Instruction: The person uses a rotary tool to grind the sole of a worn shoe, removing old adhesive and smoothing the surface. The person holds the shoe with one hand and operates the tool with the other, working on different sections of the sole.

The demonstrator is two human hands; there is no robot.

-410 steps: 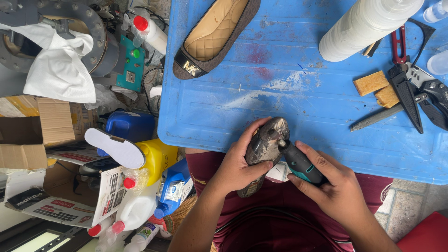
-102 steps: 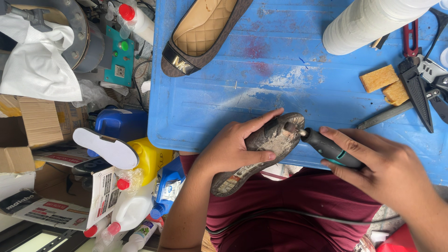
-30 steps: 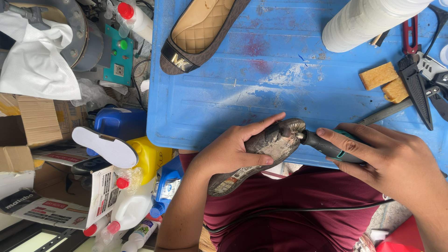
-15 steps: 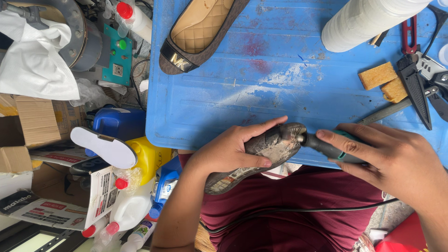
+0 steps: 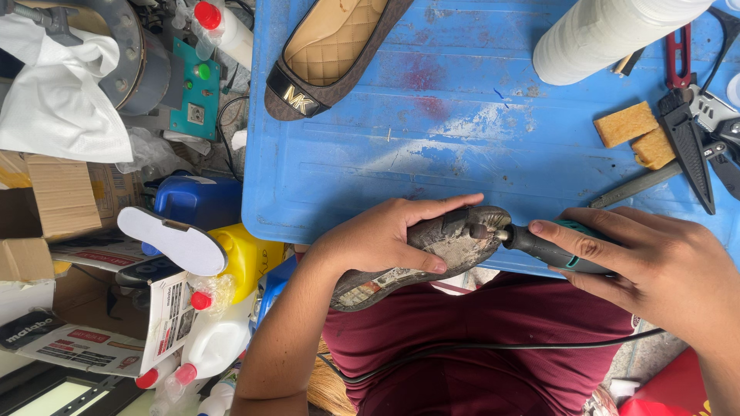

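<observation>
My left hand (image 5: 385, 235) grips a worn flat shoe (image 5: 432, 250) sole-up at the near edge of the blue work table (image 5: 401, 154). The sole is grey and scuffed. My right hand (image 5: 655, 266) holds a dark rotary tool (image 5: 539, 246) with a teal band; its small tip touches the sole near the toe end. A black cord (image 5: 478, 350) runs from the tool across my maroon lap. A matching brown flat shoe (image 5: 331, 54) with a quilted tan insole lies upright at the table's far left.
A white roll (image 5: 609, 31), two yellow sponge blocks (image 5: 640, 135), pliers and cutters (image 5: 694, 131) lie at the right. Left of the table stand a white insole (image 5: 173, 239), yellow and blue jugs, red-capped white bottles, cardboard boxes and a white cloth (image 5: 58, 92).
Over the frames my left hand has turned the shoe flatter and my right hand has slid rightward; in the last second the tool tip stays on the sole with only slight shifts.
</observation>
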